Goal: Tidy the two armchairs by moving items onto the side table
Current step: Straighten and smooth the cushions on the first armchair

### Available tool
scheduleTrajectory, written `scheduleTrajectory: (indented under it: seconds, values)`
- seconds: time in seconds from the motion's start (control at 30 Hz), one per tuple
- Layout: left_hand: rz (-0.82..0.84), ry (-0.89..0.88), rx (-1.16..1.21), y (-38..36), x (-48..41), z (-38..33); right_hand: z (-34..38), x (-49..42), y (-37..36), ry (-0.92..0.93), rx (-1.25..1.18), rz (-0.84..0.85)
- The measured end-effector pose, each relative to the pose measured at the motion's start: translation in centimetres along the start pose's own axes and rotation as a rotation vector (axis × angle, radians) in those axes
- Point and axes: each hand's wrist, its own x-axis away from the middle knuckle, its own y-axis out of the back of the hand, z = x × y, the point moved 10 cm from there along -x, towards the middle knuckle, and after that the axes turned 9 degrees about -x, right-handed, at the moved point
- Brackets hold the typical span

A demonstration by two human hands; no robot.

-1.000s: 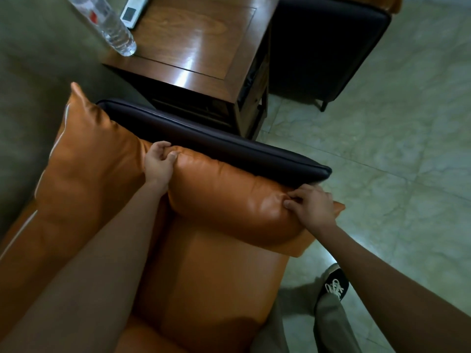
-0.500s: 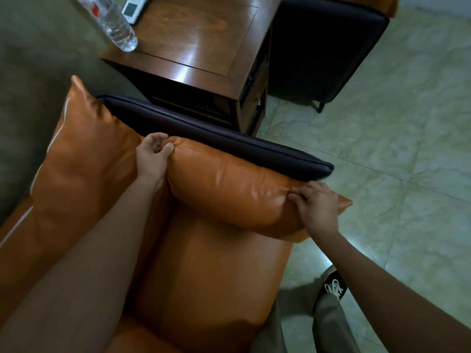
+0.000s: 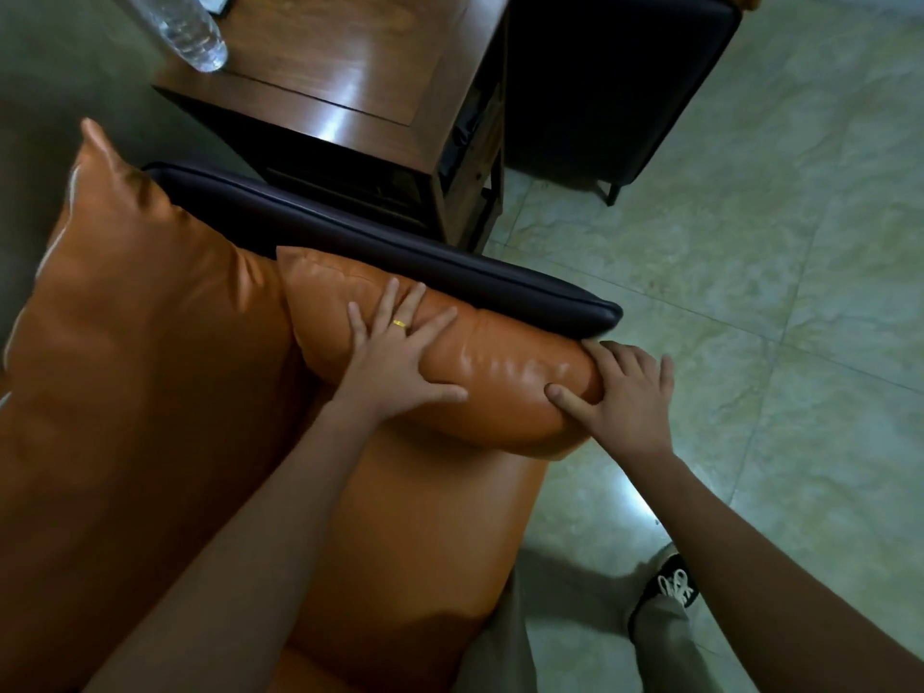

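An orange leather side cushion [image 3: 500,387] leans against the dark armrest [image 3: 400,262] of the near armchair. My left hand [image 3: 400,362] lies flat on the cushion's top with fingers spread, a gold ring on one finger. My right hand [image 3: 620,397] presses the cushion's front end, fingers apart, thumb dug into the leather. The orange seat [image 3: 425,542] lies below, the orange back cushion [image 3: 140,312] to the left. The wooden side table [image 3: 360,77] stands beyond the armrest with a clear water bottle [image 3: 190,32] on its near left corner.
A white device [image 3: 212,0] shows at the table's top edge. The second armchair's dark side [image 3: 610,82] stands right of the table on thin legs. Pale tiled floor [image 3: 750,292] fills the right. My trouser leg and black shoe [image 3: 672,587] stand by the seat front.
Both hands let go of their pinch on the cushion's ends. My left hand slid right onto the top and flattened; my right hand opened against the front end.
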Motion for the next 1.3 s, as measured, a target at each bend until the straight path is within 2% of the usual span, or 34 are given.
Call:
scheduleTrajectory:
  seconds: [0.07, 0.2, 0.3, 0.5, 0.67, 0.8, 0.9, 1.03, 1.17, 1.23, 1.3]
  values:
    - [-0.008, 0.011, -0.041, -0.2, 0.0, 1.7, -0.3, 0.4, -0.5, 0.069, -0.071, 0.013]
    - [0.004, 0.084, -0.024, -1.5, -0.1, 4.7, 1.6, 1.2, -1.8, 0.342, -0.09, 0.057]
    - [-0.006, 0.104, 0.02, -2.8, -1.0, 5.9, 2.4, 0.0, -2.2, 0.403, -0.067, 0.018]
    - [-0.015, 0.108, 0.179, -5.3, -3.2, 8.5, 3.0, -1.5, -5.3, 0.326, 0.032, -0.019]
    - [0.054, 0.127, 0.16, -3.7, -3.1, 8.4, 3.7, -2.0, -4.6, 0.275, 0.092, 0.053]
    - [-0.069, 0.189, 0.182, -1.8, -0.4, 9.6, 4.5, 0.2, -2.2, 0.195, 0.205, -0.043]
    - [-0.11, 0.315, 0.249, -1.6, 0.9, 12.2, 7.4, 2.0, -2.6, 0.242, 0.208, -0.061]
    - [-0.05, 0.289, 0.246, -2.6, -0.8, 12.8, 9.8, 1.1, -5.1, 0.266, 0.223, -0.021]
    - [-0.027, 0.304, 0.353, -3.8, -1.3, 14.1, 8.7, 0.1, -6.2, 0.304, 0.259, 0.035]
    - [-0.016, 0.306, 0.315, -3.6, -1.4, 14.6, 7.4, 0.5, -5.7, 0.341, 0.241, 0.063]
    - [-0.03, 0.337, 0.262, -2.5, -1.1, 15.2, 5.3, 1.3, -4.4, 0.297, 0.2, 0.059]
